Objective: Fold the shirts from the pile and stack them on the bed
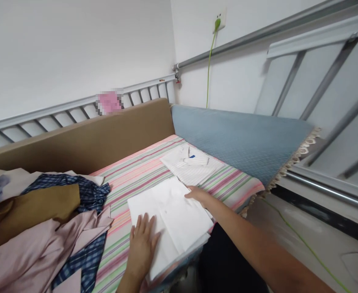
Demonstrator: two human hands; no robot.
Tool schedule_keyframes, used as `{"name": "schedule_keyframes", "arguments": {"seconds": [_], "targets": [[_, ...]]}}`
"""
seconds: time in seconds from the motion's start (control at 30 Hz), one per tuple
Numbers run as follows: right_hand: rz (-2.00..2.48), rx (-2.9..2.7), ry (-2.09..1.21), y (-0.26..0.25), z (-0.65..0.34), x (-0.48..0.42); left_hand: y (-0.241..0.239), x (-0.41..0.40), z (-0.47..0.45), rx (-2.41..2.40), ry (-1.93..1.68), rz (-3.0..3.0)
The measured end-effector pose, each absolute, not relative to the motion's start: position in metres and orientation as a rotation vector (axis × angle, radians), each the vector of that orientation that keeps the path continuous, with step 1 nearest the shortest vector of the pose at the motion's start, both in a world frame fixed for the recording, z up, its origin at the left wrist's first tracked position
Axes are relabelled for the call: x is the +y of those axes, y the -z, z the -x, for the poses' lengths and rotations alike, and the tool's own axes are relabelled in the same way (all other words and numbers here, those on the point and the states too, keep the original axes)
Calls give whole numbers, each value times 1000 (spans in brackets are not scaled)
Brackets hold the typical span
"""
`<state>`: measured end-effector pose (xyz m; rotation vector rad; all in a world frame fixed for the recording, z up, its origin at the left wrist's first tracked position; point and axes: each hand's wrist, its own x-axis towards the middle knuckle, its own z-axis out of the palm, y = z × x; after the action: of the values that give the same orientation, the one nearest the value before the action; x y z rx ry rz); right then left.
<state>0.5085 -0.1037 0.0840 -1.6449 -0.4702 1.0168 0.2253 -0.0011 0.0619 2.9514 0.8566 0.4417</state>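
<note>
Near, the left hand (142,244) presses flat and open on a half-folded white shirt (179,219) lying on the striped sheet (130,175). The right hand (197,194) touches the shirt's far edge, and I cannot tell whether it grips. On the left a clothes heap (44,215) lies unfolded. Farther off, a striped shirt (193,167) lies folded.

A pink patch (109,101) on the white railing (60,116) is blurred beyond telling. The heap of clothes (35,228) is cut off by the left and bottom edges. Part of the white garment (173,215) is covered by the left hand (142,244). The blue label (192,156) on the striped shirt (194,169) cannot be read.
</note>
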Motion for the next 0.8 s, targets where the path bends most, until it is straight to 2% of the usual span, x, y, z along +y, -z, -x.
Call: {"name": "schedule_keyframes", "arguments": {"seconds": [0.2,0.33,0.43,0.57,0.67,0.8], "targets": [[1734,-503,-949,-75,-512,-104,-46,-15,-229,815,-375,-3061],[1858,-550,-887,-67,-512,-108,-43,-16,-231,774,-390,-2923],[1961,-610,-793,-68,-516,-111,-47,-6,-222,854,-548,-2576],[2131,-589,-634,-71,-523,-118,-57,9,-198,1229,-773,-1672],[2193,-567,-663,-69,-519,-121,-65,7,-192,1237,-638,-1183],[2086,-542,-828,-71,-509,-121,-71,-6,-205,1194,-415,-1116]]}}
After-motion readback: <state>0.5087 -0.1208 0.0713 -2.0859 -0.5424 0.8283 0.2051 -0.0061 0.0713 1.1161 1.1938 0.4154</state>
